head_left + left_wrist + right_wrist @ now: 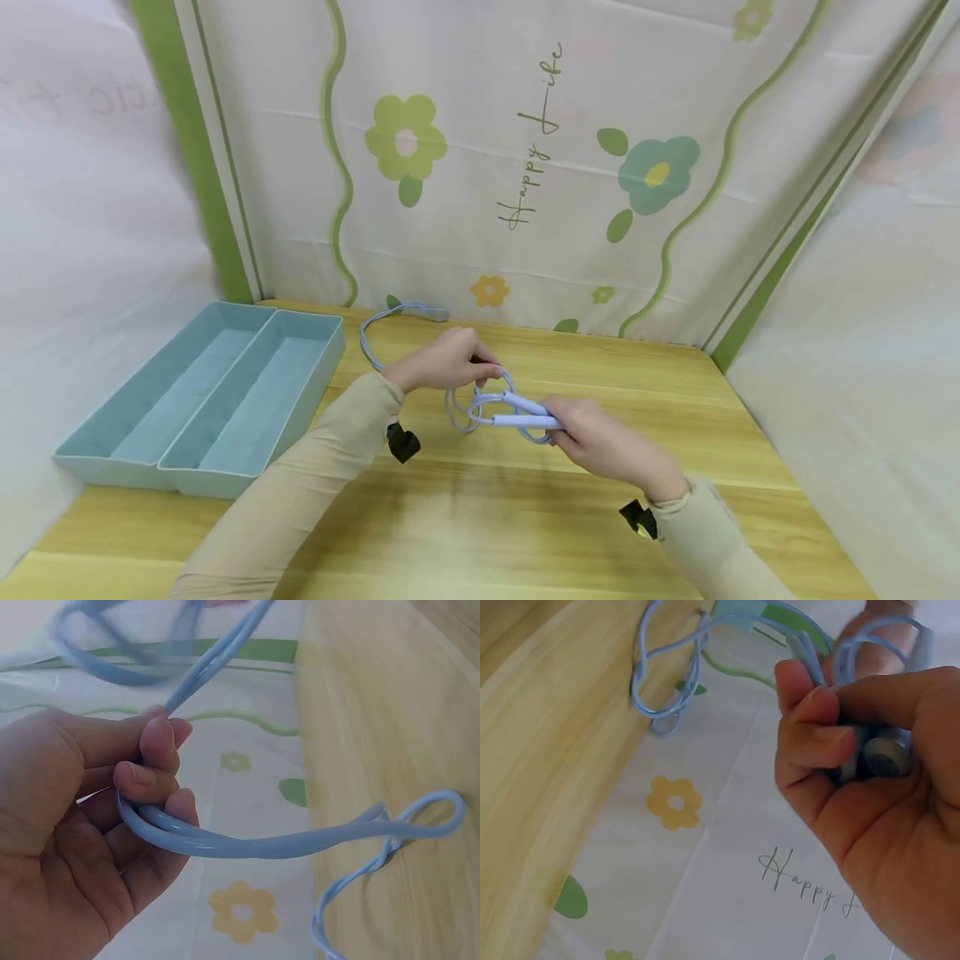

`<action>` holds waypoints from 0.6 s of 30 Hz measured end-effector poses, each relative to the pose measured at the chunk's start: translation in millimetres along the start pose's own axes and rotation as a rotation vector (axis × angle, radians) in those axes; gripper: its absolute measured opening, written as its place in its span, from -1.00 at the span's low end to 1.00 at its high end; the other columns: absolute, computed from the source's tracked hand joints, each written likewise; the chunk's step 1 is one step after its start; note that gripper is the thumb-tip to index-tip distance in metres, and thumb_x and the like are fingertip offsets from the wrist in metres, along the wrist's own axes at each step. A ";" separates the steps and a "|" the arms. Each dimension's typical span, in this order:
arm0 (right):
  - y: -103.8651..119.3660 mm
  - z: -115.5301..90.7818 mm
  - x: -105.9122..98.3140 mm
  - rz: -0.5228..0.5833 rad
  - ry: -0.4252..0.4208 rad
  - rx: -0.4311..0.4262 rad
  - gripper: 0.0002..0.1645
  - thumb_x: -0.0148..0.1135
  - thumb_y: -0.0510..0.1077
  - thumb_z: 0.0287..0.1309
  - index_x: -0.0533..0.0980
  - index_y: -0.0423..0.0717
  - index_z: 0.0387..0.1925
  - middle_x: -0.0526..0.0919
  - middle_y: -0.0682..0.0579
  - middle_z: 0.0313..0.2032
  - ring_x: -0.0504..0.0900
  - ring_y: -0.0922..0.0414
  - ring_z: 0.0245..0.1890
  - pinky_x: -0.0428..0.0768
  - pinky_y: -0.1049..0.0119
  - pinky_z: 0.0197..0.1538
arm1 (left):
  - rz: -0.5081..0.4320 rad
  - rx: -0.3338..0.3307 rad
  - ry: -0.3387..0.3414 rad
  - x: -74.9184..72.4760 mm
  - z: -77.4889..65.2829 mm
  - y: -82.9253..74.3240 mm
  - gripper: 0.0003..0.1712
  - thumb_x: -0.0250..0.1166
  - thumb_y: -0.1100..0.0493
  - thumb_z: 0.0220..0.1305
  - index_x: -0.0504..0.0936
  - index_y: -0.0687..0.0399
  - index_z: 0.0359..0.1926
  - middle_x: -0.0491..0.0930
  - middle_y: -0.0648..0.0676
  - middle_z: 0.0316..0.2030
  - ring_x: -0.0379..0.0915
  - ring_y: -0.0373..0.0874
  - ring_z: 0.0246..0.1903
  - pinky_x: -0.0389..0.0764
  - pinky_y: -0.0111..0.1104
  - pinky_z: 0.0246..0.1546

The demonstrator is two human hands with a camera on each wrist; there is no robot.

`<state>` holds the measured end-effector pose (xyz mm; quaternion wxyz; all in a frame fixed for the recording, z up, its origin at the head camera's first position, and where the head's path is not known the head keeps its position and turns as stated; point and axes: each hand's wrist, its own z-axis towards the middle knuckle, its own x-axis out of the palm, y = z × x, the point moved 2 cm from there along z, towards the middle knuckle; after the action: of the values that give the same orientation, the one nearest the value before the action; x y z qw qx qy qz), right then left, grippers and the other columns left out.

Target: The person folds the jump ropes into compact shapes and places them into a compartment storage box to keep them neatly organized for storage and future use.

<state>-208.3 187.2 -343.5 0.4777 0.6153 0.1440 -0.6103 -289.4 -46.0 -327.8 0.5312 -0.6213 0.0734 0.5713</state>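
A light blue jump rope is shared between the two hands. My right hand (603,446) grips both of its handles (525,422) side by side, and a round handle end (887,755) shows inside the curled fingers in the right wrist view. Loops of cord surround the handles just left of that hand. My left hand (450,358) pinches the doubled cord (255,846) between thumb and fingers, above the table. From there the rest of the cord (365,340) trails to the back left of the table, ending in a loop by the curtain.
Two pale blue open trays (300,400) stand side by side at the left of the wooden table (480,533). A flower-printed white curtain (465,242) rises along the back edge, with white fabric on both sides. Each wrist carries a small black mount.
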 end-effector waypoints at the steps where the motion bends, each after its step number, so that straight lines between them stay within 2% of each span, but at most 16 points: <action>1: -0.3 1.7 2.5 -0.016 0.016 -0.001 -0.79 0.10 -0.45 0.28 0.45 -0.09 -0.33 0.45 0.17 -0.50 0.32 0.34 -0.57 0.43 0.42 -0.52 | 0.007 0.002 0.010 -0.1 1.6 -1.4 -0.76 0.24 0.14 0.43 0.76 0.06 -0.36 0.57 -0.09 -0.66 0.12 -0.28 -0.79 0.21 -0.45 -0.70; 7: -3.3 7.3 16.6 -0.141 0.088 0.020 -0.78 0.12 -0.46 0.27 0.45 -0.11 -0.39 0.38 0.21 -0.52 0.32 0.30 -0.54 0.42 0.42 -0.48 | 0.134 -0.004 0.039 3.4 4.3 -21.3 -0.77 0.22 0.13 0.44 0.79 0.06 -0.23 0.64 -0.07 -0.55 0.41 -0.34 -0.68 0.47 -0.48 -0.57; 10: -3.8 8.7 20.5 -0.183 0.093 0.045 -0.79 0.11 -0.43 0.29 0.43 -0.12 -0.40 0.35 0.19 -0.54 0.30 0.30 -0.56 0.40 0.42 -0.51 | 0.223 -0.029 0.011 7.3 1.7 -37.2 -0.77 0.22 0.13 0.44 0.79 0.01 -0.29 0.59 -0.10 -0.59 0.37 -0.36 -0.70 0.40 -0.49 -0.62; 13: -6.1 10.3 21.9 -0.169 0.073 0.102 -0.79 0.05 -0.45 0.32 0.40 -0.16 -0.42 0.31 0.15 -0.58 0.24 0.30 -0.60 0.35 0.41 -0.56 | 0.324 -0.004 -0.064 14.1 -0.6 -54.0 -0.66 0.23 0.17 0.43 0.70 -0.05 -0.54 0.40 -0.14 -0.71 0.17 -0.35 -0.75 0.20 -0.50 -0.70; 16: -10.6 11.8 21.9 -0.115 0.052 0.196 -0.79 -0.04 -0.45 0.36 0.38 -0.22 -0.40 0.29 0.12 -0.58 0.23 0.30 -0.60 0.33 0.41 -0.55 | 0.445 0.099 -0.175 24.6 -3.7 -67.9 -0.56 0.26 0.25 0.37 0.51 -0.06 -0.69 0.19 -0.13 -0.76 0.00 -0.33 -0.73 0.05 -0.51 -0.72; 18: -14.3 12.2 20.5 -0.059 0.033 0.262 -0.80 -0.09 -0.46 0.36 0.38 -0.24 -0.37 0.31 0.10 -0.56 0.25 0.28 -0.60 0.34 0.39 -0.54 | 0.539 0.176 -0.262 33.2 -6.1 -73.1 -0.56 0.25 0.35 0.28 0.45 -0.07 -0.72 0.13 -0.13 -0.75 -0.06 -0.34 -0.71 0.00 -0.53 -0.72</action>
<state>-222.3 176.8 -365.1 0.3729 0.6779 0.0889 -0.6273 -223.3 -2.3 -313.2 0.4173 -0.4520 0.2157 0.7583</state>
